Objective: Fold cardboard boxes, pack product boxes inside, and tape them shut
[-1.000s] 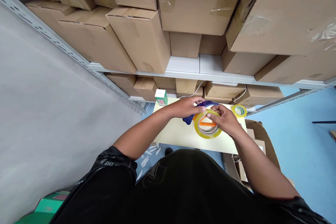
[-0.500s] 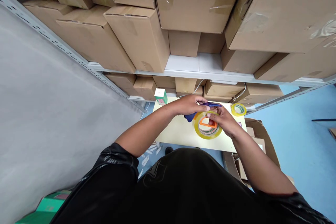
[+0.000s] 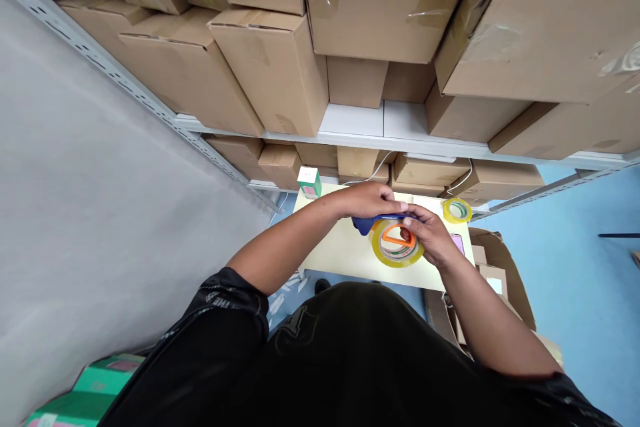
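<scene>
both hands still gripping blue tape dispenser (image 3: 373, 222), left hand (image 3: 367, 201), right hand (image 3: 430, 235), yellow roll (image 3: 397, 244) now lower

Bright, even light; wide-angle edge distortion.

Cardboard boxes (image 3: 270, 73) fill shelves (image 3: 370, 130) above blue floor (image 3: 575, 260).

Yellow tape roll (image 3: 397, 257), orange core, seemingly blue dispenser (image 3: 367, 221).
</scene>
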`<state>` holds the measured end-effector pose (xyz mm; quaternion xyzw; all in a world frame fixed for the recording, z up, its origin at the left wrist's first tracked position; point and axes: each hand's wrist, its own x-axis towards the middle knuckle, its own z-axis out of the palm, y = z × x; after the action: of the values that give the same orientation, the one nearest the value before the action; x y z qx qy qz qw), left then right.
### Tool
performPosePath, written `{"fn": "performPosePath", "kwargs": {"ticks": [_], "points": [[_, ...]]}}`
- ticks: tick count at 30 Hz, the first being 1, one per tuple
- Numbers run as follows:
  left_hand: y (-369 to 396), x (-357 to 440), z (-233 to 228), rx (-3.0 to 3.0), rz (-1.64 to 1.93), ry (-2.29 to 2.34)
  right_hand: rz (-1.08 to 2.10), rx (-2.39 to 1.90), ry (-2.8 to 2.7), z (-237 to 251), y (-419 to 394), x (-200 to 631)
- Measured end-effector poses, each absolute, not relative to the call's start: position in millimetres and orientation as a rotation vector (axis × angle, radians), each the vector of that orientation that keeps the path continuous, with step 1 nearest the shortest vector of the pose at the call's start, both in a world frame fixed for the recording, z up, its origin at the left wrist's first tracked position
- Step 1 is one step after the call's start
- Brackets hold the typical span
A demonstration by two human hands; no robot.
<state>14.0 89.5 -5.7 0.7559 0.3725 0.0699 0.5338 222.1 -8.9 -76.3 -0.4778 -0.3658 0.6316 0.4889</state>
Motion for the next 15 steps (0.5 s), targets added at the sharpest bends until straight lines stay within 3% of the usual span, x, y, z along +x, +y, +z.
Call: {"fn": "performPosePath", "kwargs": {"ticks": [7,15], "points": [[64,-18,-17,1.683,1.090,0.883,1.591,-0.997,-0.520,-79,-12,226],[5,-25,-33,2.302,1.305,0.836,1.740,-0.902,-0.366,-65,-22,218]]}}
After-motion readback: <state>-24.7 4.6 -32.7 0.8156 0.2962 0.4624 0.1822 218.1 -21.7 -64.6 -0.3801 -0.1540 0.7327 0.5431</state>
